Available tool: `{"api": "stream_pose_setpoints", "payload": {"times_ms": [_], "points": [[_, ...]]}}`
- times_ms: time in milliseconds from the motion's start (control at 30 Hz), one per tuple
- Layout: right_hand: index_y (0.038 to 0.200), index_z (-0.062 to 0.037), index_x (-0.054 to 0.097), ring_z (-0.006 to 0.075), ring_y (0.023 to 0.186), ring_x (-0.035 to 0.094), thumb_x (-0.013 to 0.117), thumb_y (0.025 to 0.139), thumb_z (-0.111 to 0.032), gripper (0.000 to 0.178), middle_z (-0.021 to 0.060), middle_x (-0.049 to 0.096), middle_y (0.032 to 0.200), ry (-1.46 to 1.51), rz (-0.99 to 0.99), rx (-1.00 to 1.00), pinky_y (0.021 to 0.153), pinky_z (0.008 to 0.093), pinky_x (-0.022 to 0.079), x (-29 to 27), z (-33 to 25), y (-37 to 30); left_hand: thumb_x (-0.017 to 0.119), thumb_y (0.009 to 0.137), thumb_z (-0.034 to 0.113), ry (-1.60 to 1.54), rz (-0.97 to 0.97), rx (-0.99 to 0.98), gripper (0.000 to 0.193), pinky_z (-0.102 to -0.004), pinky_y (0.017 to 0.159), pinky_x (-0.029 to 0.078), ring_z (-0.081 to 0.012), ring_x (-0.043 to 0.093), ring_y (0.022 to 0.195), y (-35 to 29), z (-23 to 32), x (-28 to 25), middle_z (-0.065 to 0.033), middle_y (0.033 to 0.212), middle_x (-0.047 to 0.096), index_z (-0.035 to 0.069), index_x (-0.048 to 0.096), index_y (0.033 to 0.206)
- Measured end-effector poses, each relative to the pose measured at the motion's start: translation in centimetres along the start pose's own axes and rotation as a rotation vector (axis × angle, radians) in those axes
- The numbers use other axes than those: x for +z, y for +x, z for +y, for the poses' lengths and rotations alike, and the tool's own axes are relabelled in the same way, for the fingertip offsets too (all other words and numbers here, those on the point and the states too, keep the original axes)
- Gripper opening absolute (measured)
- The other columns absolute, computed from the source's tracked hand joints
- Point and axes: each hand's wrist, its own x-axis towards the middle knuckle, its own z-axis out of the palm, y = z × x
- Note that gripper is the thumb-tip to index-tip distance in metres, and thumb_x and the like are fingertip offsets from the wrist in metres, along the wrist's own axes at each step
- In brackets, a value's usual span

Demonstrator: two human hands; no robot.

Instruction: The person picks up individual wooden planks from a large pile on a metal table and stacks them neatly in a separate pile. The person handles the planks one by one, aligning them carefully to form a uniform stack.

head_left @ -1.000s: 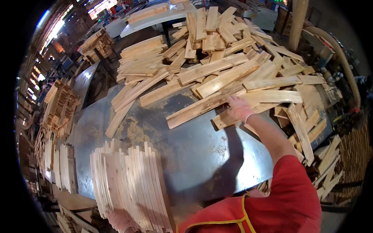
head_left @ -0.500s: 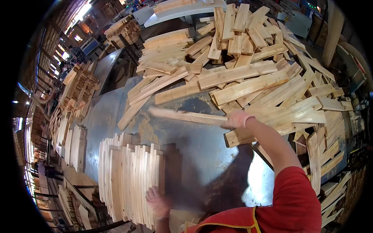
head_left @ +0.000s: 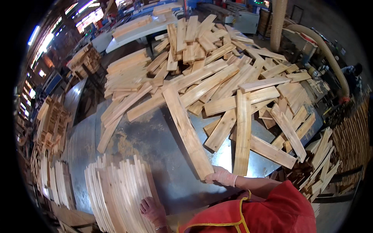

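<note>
My right hand (head_left: 221, 176) grips the near end of a long wooden board (head_left: 187, 134). Its broad face is turned up, and it slants away from me to the far left, the far end over the loose pile. At the near left, my left hand (head_left: 152, 211) lies with its fingers on the right side of a tight row of boards (head_left: 116, 190) set on edge. Both hands look covered by thin pinkish gloves. Just right of the held board, another board (head_left: 243, 132) points toward me from the pile.
A large heap of loose boards (head_left: 217, 81) covers the far and right parts of the metal table (head_left: 175, 190). More stacked boards (head_left: 62, 182) stand at the left. A ribbed hose (head_left: 278, 27) and machines are behind; stacked timber (head_left: 349, 132) lies at the far right.
My right hand has drawn nearer to me, and the board has swung from edge-on and sideways to broad face up, pointing away. The left hand stays on the row. The view has turned right.
</note>
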Motion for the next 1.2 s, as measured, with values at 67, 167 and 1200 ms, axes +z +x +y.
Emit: {"api": "stream_pose_setpoints", "payload": {"times_ms": [67,167,1200], "points": [[0.125,0.0014,0.067,0.0242,0.083,0.068,0.076,0.085,-0.037,0.056,0.0130,0.073,0.094,-0.301,0.088,-0.252,0.077,0.0389,0.056,0.8,-6.1,-0.3,0.069,0.088,0.034,0.025,0.019,0.019,0.054,-0.0541,0.106,0.045,-0.0353,0.056,0.129,-0.6,-0.4,-1.0,-0.0140,0.136,0.060,0.007,0.060,0.134],[0.131,0.0032,0.059,0.0315,0.099,0.071,0.074,0.089,-0.038,0.061,0.0232,0.072,0.114,-0.725,0.183,-0.427,0.087,0.0442,0.056,-3.7,-22.6,3.7,0.078,0.078,0.031,0.074,-0.110,0.145,0.072,-0.0528,0.115,0.041,-0.0406,0.050,0.136,-0.6,-2.7,-1.0,-0.0201,0.144,0.055,0.004,0.056,0.141],[0.167,-0.0210,0.031,0.0409,0.157,0.032,0.085,0.075,-0.045,0.110,0.0162,0.039,0.168,-1.744,0.426,-0.136,0.127,0.0551,0.029,-30.9,-30.9,16.9,0.063,0.103,0.024,-2.267,-0.970,-0.680,0.055,-0.0336,0.080,0.061,-0.0225,0.072,0.097,3.8,22.9,-3.0,-0.0080,0.116,0.074,0.003,0.053,0.153]]}}
